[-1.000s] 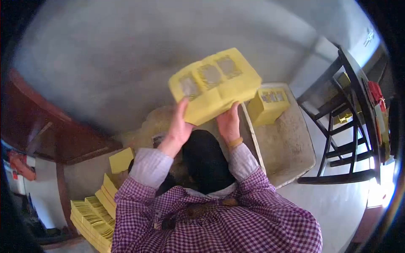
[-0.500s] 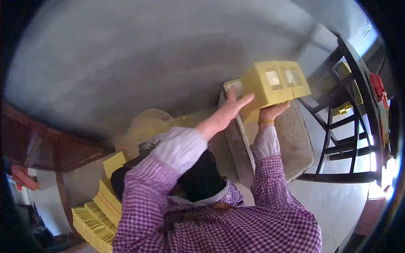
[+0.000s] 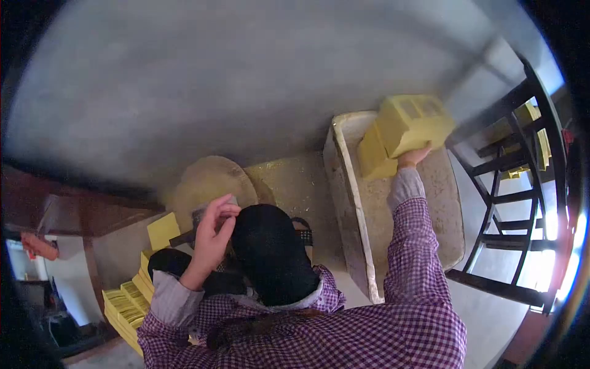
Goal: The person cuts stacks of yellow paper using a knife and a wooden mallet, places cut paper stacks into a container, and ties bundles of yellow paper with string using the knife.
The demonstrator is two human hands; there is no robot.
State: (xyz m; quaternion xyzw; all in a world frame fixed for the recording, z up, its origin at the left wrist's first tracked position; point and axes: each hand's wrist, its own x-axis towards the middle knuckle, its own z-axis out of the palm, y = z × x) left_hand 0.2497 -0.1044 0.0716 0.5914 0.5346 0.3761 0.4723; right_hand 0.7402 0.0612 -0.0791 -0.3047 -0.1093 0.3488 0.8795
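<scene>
My right hand [image 3: 414,157] holds a yellow paper block [image 3: 424,132] from below, over the far part of a worn whitish tub [image 3: 409,230]. Motion blurs the block's top, where two darker squares show. Another yellow paper block [image 3: 373,154] stands in the tub, just left of the held one. My left hand [image 3: 212,237] is raised by my knee, fingers bent and apart from the thumb, with nothing visible in it. Behind it lies a dark-handled tool [image 3: 182,238] with a greyish blade, partly hidden, close to a round wooden block [image 3: 215,175].
Yellow paper stacks [image 3: 126,307] stand at the lower left. A dark wooden rack [image 3: 510,197] on the right has more yellow paper behind it. A reddish-brown wooden furniture piece [image 3: 67,206] juts in at left. Yellow scraps dust the floor [image 3: 292,184] beside the tub.
My left hand has left the yellow paper block and moved back leftward to my knee. My right hand still holds the block, now slightly right and lower over the tub.
</scene>
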